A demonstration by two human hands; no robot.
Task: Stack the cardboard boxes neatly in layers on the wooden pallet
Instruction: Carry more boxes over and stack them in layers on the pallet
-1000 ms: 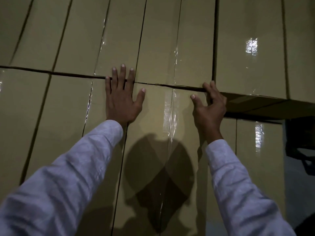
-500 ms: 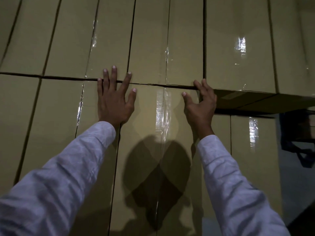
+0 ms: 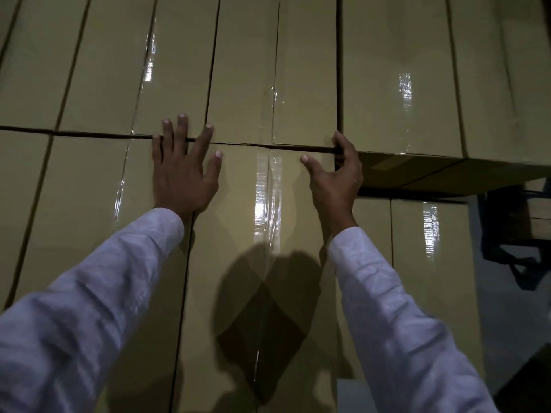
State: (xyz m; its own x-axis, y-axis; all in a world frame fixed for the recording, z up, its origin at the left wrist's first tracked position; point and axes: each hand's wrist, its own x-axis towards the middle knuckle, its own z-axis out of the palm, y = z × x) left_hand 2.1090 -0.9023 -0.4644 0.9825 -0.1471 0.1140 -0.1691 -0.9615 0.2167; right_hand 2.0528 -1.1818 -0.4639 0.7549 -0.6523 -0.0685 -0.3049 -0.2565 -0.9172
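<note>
Stack: cardboard boxes are standing in layers, filling the view as a wall; the lower layers are running out of view.
Middle box: sitting in the lower visible layer, tight under the upper box, with a strip of clear tape running down its face.
Left hand: lying flat against the stack, palm down, over the upright seam at the middle box's left edge.
Left fingers: stretching straight and spread, tips crossing the level seam onto the upper layer.
Left grip: released, pressing only.
Right hand: sitting at the middle box's top right corner, wrist bent back.
Right thumb: pressing on the box face, pointing left.
Right grip: grasping the middle box, fingers curling round its right edge into the dark gap.
Overhanging box: jutting forward from the upper layer just right of the right hand, its underside showing.
Recessed box: standing further back below the overhang.
Sleeves: left sleeve and right sleeve, both pale, are reaching up from the bottom corners.
Shadow: falling on the middle box between the arms.
</note>
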